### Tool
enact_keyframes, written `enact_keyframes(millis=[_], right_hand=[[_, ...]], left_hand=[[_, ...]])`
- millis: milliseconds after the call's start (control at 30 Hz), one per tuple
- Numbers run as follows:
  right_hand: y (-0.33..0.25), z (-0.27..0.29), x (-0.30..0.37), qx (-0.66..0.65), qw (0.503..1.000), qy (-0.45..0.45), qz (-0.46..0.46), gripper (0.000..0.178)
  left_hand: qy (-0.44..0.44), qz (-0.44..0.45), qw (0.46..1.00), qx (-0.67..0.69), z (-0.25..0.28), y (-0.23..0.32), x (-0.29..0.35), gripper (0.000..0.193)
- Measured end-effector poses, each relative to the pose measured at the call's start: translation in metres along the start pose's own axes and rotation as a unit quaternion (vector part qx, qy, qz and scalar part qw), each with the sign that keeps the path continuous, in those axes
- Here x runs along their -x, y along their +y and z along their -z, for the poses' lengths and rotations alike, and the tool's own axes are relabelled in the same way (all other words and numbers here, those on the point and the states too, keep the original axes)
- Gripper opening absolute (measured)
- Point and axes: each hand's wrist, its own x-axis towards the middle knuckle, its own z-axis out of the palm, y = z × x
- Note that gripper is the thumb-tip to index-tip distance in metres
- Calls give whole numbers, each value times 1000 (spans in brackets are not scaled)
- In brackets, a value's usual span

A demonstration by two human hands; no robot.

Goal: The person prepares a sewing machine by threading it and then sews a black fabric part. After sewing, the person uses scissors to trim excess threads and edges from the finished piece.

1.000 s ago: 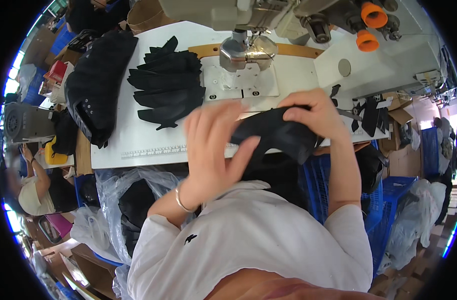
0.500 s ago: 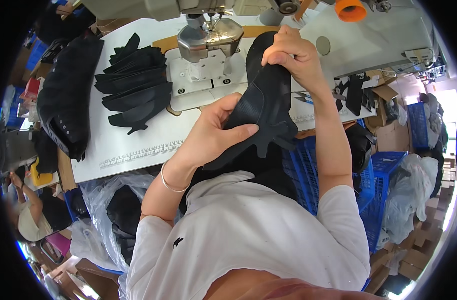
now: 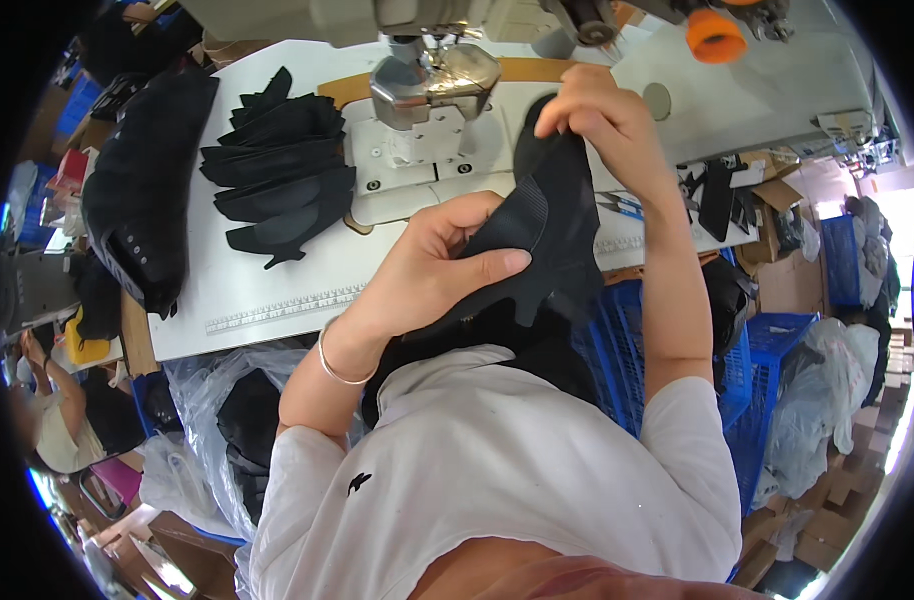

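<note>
Between both hands hangs a black shoe upper piece [image 3: 560, 225], a flat fabric part with a stitched curved panel and a notched lower edge. My left hand [image 3: 447, 260] pinches its left side, thumb on top and fingers underneath. At its far end, my right hand [image 3: 602, 120] grips the upper edge between thumb and curled fingers. The piece is held above the table's front edge, right of and nearer than the sewing machine's metal head [image 3: 432, 85]. A fanned stack of similar black pieces [image 3: 282, 165] lies on the white table [image 3: 267, 295], left of the machine.
A long black stack of shoe parts [image 3: 142, 190] lies at the table's far left. Scissors [image 3: 622, 204] and black scraps are by the right hand's forearm. A printed ruler strip [image 3: 287, 310] runs along the front edge. Blue crates [image 3: 762, 390] and plastic bags [image 3: 212, 420] flank me.
My right hand has moved slightly down and right with the far end of the piece. The piece's right part has shifted and blurs a little. My left hand keeps its pinch.
</note>
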Motion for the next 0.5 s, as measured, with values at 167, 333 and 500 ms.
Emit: enact_keyframes(millis=[167,333,500], right_hand=[[-12,-5,-2,-90,985,-99,-109,25],[-14,-33,-28,-62,979,22,-191,31],[2,-46,-31,-16,963,96,-250,34]], left_hand=[[0,66,994,-92,37,35,-4,25],[192,-13,915,-355,65,76,-6,24],[233,-365,540,-722,72,45,8,45]])
